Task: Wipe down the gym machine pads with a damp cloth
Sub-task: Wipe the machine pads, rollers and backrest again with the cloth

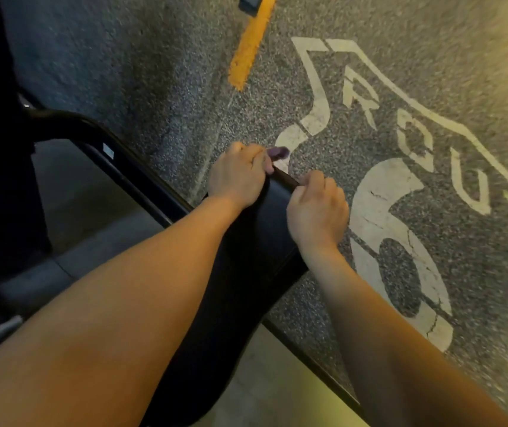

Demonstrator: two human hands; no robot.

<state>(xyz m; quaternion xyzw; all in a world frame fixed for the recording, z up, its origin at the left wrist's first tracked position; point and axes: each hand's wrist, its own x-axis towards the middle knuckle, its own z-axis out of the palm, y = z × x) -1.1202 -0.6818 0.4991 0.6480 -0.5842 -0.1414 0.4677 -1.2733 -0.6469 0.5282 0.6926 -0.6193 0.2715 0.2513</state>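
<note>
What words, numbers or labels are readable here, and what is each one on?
"ROU", then a letter cut off at the picture's edge, perhaps T: white paint on the speckled floor, inside a shield outline.
"6": large white numeral painted on the same floor. A second white shape beside it is cut off.
Small white sticker on the black machine frame: too small to read.

We see only a blurred purple scrap of the cloth (279,152); the rest hides inside the left hand (237,177). The right hand (317,211) curls its fingertips out of sight over the far edge of the pad (265,229), whose near end our forearms cover. The label (108,151) is too small to read.
</note>
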